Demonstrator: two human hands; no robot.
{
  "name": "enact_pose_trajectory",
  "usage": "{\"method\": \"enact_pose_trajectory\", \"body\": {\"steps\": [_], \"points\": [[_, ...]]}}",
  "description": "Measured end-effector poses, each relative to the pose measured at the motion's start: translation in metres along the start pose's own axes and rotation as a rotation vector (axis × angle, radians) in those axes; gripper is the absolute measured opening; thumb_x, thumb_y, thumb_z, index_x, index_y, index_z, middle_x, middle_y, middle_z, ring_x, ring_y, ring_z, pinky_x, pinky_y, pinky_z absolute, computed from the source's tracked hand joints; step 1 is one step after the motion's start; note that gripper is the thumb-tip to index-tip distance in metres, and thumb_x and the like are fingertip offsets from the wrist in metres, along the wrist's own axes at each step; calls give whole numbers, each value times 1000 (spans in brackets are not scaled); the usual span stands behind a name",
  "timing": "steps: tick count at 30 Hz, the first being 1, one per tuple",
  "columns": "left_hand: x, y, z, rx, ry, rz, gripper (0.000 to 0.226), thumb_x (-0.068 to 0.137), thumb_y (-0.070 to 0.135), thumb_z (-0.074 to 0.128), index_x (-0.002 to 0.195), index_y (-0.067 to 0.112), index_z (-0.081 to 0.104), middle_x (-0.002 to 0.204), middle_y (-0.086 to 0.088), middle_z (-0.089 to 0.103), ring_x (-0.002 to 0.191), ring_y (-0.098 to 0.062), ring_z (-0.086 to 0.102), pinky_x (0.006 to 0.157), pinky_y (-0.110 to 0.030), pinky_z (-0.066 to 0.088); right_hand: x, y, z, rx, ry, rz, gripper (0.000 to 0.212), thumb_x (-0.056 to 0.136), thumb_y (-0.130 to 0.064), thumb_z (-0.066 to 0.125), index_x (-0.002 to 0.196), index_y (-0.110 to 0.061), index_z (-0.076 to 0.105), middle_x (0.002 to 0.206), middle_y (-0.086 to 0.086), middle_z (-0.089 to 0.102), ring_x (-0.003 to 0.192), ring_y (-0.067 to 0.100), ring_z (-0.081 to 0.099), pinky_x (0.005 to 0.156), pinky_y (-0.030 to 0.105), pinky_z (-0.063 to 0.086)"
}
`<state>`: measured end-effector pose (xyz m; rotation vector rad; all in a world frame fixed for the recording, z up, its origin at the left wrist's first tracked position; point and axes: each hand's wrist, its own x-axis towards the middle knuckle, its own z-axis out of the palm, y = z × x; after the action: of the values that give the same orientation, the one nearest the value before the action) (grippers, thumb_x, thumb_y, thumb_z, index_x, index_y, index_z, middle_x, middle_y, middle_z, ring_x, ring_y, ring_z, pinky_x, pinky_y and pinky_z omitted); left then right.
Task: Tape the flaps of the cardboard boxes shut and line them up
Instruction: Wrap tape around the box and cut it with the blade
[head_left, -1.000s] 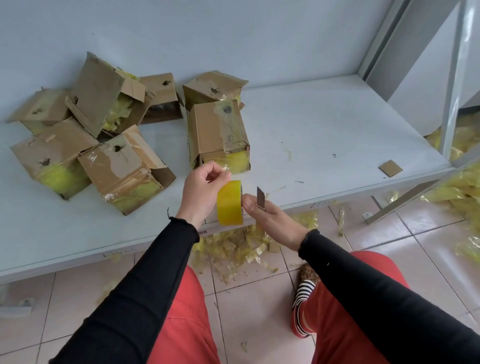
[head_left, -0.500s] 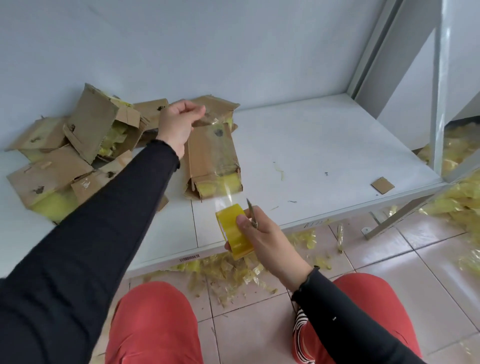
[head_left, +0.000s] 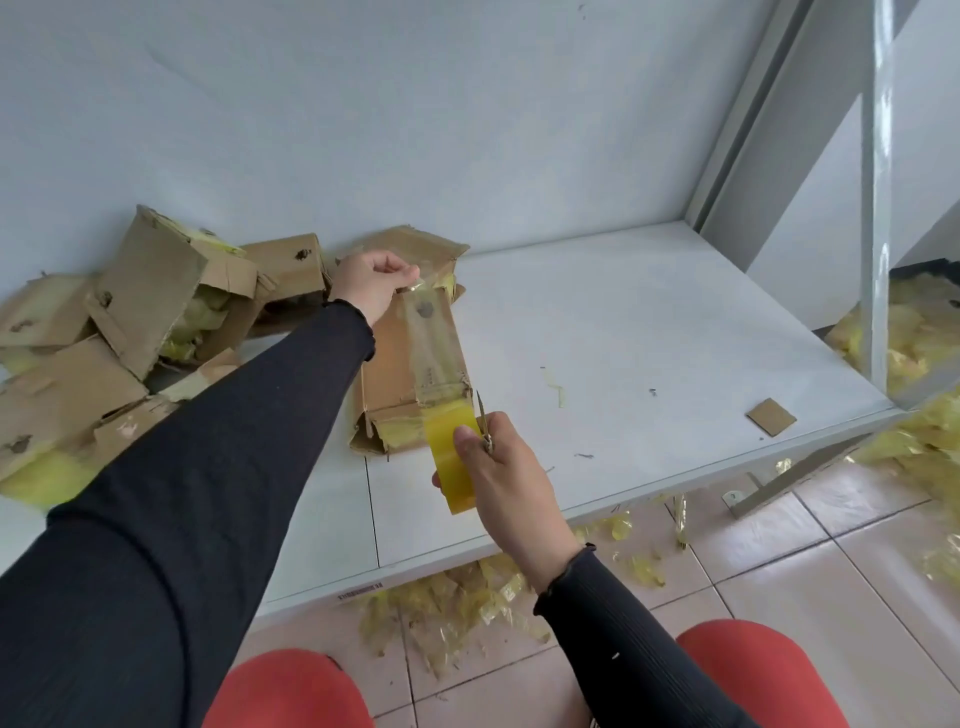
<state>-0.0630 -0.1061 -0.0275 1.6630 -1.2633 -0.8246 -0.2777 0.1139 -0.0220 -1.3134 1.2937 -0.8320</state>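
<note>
A brown cardboard box (head_left: 387, 364) lies lengthwise on the white shelf (head_left: 623, 332). My left hand (head_left: 371, 280) pinches the free end of a clear yellowish tape strip (head_left: 431, 343) at the box's far end. The strip runs along the box top to the yellow tape roll (head_left: 451, 462). My right hand (head_left: 498, 467) grips that roll just past the box's near end and also holds a small blade (head_left: 483, 418) upright between its fingers. Behind my left hand sits another box (head_left: 415, 244) with raised flaps.
Several worn boxes (head_left: 130, 312) are piled on the shelf's left side against the wall. A cardboard scrap (head_left: 771, 415) lies near the shelf's right front edge. A metal upright (head_left: 878, 197) stands at right. Crumpled tape scraps (head_left: 452, 608) litter the tiled floor.
My left hand pulled the tape end from the roll out over the box to its far end. My right hand moved the roll and blade up to the box's near end.
</note>
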Motion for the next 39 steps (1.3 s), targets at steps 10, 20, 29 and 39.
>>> {"method": "enact_pose_trajectory", "body": {"steps": [10,20,29,39], "points": [[-13,-20,4,12,-7,-57,22,85,29,84,74,14,73,77,8,70,79,-10,62,77,-27,50,-12,24,-20,-108,-12,32,20,108,-40,44,96,-24,48,82,-2,72,75,10,75,78,48,57],[-22,-13,-5,65,-311,-515,65,93,48,72,142,8,59,127,-13,69,111,-27,67,95,-36,54,-23,37,-34,-160,-51,96,30,107,-38,45,91,-13,44,75,0,46,70,12,73,66,38,38],[-19,-17,-1,216,-198,-490,14,106,8,45,99,8,58,107,-13,57,91,-27,57,80,-34,46,-16,45,-40,-37,-56,109,55,91,-56,48,101,-2,44,85,7,42,90,54,59,72,43,41],[-66,3,13,845,-233,260,62,108,60,21,103,15,64,103,-3,67,94,-25,60,80,-43,50,-14,51,-44,-6,-73,34,39,106,-40,49,102,0,46,82,7,45,73,33,57,68,41,41]]}}
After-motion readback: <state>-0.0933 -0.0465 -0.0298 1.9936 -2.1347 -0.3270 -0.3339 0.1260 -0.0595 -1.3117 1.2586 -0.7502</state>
